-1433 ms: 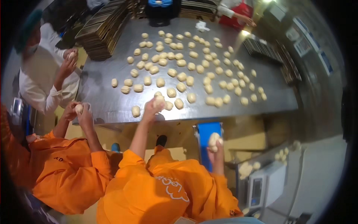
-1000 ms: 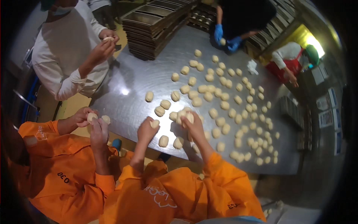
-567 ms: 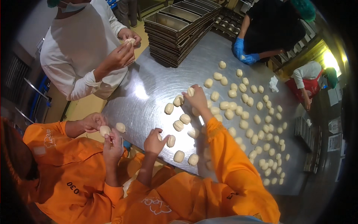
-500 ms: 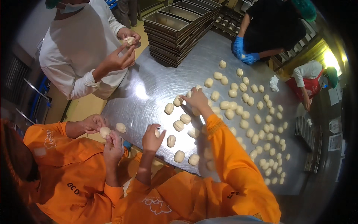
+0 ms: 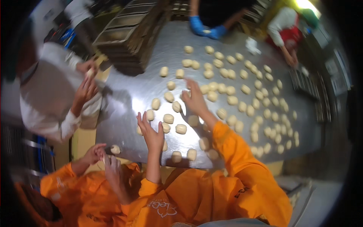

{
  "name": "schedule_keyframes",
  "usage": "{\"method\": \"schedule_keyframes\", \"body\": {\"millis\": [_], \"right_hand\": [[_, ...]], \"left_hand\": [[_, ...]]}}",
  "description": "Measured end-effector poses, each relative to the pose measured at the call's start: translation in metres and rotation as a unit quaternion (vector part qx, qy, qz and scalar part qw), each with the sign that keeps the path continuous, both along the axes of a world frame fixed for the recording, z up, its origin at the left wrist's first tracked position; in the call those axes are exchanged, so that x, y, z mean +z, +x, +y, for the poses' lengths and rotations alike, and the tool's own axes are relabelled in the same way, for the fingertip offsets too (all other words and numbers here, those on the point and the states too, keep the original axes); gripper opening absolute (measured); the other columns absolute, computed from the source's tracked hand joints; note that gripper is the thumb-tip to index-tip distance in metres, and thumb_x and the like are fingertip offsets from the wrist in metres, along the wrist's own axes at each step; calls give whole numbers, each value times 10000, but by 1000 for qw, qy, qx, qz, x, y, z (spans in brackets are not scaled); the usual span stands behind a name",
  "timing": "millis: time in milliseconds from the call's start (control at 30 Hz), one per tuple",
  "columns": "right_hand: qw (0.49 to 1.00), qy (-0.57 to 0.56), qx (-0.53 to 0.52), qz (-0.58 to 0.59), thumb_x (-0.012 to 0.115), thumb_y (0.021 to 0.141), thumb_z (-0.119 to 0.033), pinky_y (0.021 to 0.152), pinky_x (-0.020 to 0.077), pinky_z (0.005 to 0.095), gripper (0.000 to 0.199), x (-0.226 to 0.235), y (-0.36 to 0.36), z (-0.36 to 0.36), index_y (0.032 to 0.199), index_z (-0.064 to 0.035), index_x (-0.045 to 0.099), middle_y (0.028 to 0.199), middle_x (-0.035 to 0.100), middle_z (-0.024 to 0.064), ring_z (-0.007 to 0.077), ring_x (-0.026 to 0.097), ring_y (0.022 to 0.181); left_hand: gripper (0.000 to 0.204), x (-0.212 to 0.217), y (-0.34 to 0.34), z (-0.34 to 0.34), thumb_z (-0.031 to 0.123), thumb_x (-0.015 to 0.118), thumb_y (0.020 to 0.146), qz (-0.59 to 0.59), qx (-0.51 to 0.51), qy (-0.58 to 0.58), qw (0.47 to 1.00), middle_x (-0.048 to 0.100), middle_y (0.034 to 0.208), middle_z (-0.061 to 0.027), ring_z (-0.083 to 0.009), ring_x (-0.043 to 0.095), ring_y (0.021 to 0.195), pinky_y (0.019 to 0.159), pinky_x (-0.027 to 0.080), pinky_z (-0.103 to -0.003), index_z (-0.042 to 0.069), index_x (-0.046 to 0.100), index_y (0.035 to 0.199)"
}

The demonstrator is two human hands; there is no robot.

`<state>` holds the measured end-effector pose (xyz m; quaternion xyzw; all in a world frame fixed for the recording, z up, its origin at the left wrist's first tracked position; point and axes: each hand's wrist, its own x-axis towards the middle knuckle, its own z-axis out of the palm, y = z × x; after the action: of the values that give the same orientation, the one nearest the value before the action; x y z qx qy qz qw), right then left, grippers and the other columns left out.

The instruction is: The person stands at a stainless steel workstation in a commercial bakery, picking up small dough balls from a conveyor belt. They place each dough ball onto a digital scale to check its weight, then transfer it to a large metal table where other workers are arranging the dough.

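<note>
Many pale dough pieces [image 5: 181, 129], rolled into short plump logs, lie on the metal table [image 5: 124, 125]. My left hand [image 5: 152, 136] is open over the near part of the table, its fingers spread. Beside its fingertips sits one dough piece [image 5: 150, 115]; another [image 5: 139, 130] shows partly at its left edge. Farther right, my right hand [image 5: 196, 99] reaches across the table with thumb and fingers apart. It is nearest to a dough piece [image 5: 176, 106] on its left and another [image 5: 204, 89] on its right. Motion blurs the fingertips slightly.
At the far left stands a stack of metal loaf pans [image 5: 130, 49]. Co-workers surround the table: an orange-sleeved one handles dough at my left, a white-sleeved one beyond, blue gloves [image 5: 207, 30] at the far side. A crumpled white cloth [image 5: 252, 46] lies far right.
The view has turned, so the table sits farther left and higher. My left hand, earlier curled around a dough piece, now has spread fingers. My right hand's fingers are apart.
</note>
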<state>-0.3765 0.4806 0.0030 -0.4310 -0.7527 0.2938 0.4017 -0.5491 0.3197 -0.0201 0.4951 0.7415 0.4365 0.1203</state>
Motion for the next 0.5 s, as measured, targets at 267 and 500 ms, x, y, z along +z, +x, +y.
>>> {"method": "schedule_keyframes", "body": {"millis": [267,500], "right_hand": [[943,-293,-47,154,605,937,-205,805,517,334,230,-78,221,-355,1109,-62,657,974,661,87,189,636,952],[836,-296,-440,-144,588,924,-242,833,512,373,225,-88,281,-584,1096,-105,640,1044,644,119,268,639,907]], "left_hand": [[624,13,165,-5,90,668,845,-69,-355,29,932,335,1490,-208,-390,340,1368,1091,326,-479,30,399,1405],[532,26,309,-73,72,580,889,-51,-699,27,713,455,1401,-185,-337,486,1264,1001,425,-446,16,424,1394]]}}
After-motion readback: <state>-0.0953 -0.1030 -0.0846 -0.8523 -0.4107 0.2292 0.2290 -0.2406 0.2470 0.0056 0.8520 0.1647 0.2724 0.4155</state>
